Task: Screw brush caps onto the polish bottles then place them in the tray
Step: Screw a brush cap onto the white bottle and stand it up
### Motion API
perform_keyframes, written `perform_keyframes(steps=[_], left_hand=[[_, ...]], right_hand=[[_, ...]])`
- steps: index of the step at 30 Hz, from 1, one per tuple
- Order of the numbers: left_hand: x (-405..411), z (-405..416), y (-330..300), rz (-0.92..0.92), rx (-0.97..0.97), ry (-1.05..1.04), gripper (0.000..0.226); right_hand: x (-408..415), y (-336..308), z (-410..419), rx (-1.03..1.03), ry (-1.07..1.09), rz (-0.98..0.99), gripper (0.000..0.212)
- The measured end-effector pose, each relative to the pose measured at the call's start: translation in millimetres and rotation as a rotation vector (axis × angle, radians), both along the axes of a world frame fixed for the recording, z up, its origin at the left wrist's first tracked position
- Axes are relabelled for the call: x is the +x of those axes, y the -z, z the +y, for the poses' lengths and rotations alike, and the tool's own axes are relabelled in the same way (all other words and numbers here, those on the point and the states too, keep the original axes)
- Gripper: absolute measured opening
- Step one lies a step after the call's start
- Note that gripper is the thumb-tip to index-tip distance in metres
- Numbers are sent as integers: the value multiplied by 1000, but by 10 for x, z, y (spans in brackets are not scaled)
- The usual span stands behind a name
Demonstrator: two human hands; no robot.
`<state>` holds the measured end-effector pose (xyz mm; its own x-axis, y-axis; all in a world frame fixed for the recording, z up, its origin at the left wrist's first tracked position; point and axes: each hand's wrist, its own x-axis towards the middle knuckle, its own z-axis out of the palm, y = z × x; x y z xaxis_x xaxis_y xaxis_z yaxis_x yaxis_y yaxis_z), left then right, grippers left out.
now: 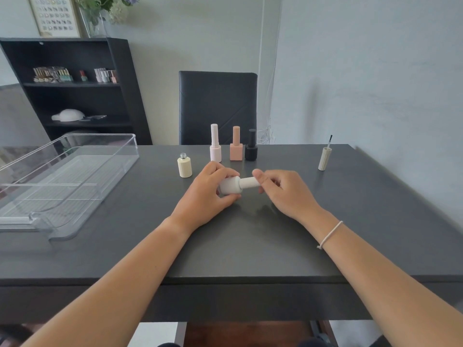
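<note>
**White bottle held sideways over the bench**

The person's left hand [208, 194] is wrapped around the body of a white bottle [230, 185], holding it on its side just above the dark bench [250, 246]. The right hand [283, 190] pinches the bottle's white cap [249, 183] between thumb and fingers; cap and bottle are in line and meet at the neck.

Behind the hands stand three capped bottles in a row: a pale pink bottle [215, 146], a peach bottle [236, 145] and a black bottle [251, 146]. To their left a cream bottle [185, 166] stands upright with its neck bare. Well off to the right a cream cap [325, 158] stands on end, its brush pointing up.

The clear tray [75, 171] sits at the bench's left side, with no bottles in it.
</note>
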<state>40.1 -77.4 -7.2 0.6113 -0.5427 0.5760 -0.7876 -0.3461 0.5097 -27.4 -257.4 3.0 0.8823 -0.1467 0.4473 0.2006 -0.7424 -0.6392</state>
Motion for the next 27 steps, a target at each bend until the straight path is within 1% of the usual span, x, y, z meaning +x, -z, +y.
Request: perform_keyframes(steps=[1, 3, 4, 5, 6, 8, 9, 10, 12, 13, 16, 20, 22, 24, 27], left_hand=[[1, -1, 0, 2, -5, -3, 34], [2, -1, -2, 6, -10, -8, 33], [1, -3, -3, 5, -6, -9, 33], [2, -4, -3, 3, 0, -8, 34], [2, -3, -2, 2, 6, -6, 34], [0, 0, 1, 1, 9, -5, 35], [1, 0, 0, 2, 7, -7, 35], [3, 1, -1, 4, 6, -9, 34], [7, 0, -1, 4, 5, -12, 34], [9, -1, 0, 3, 10, -12, 34], [12, -3, 7, 4, 22, -14, 34], [21, -9, 11, 4, 7, -10, 36], [16, -14, 13, 19, -35, 12, 38], [26, 5, 2, 34, -111, -9, 42], [142, 129, -61, 37, -291, -214, 42]], right_hand=[[-6, -5, -8, 23, -5, -9, 46], [-15, -1, -10, 5, -42, -36, 26], [-17, 1, -4, -36, -56, -35, 20], [-13, 6, 3, -70, -57, -26, 21], [-4, 11, 7, -77, -44, -14, 28], [-3, 1, 8, -41, -18, -11, 39], [-9, -3, 4, -14, -23, -25, 36], [-12, -1, 0, 1, -41, -37, 28], [-17, 6, 2, -31, -78, -32, 14], [-13, 11, 5, -50, -83, -24, 13], [-5, 9, 1, -46, -56, -4, 23], [2, 16, -3, -30, -60, -10, 24], [10, 5, 5, 26, -49, -34, 23], [29, -27, -10, 134, -17, -84, 18], [80, -102, -100, 244, 63, -142, 15]])
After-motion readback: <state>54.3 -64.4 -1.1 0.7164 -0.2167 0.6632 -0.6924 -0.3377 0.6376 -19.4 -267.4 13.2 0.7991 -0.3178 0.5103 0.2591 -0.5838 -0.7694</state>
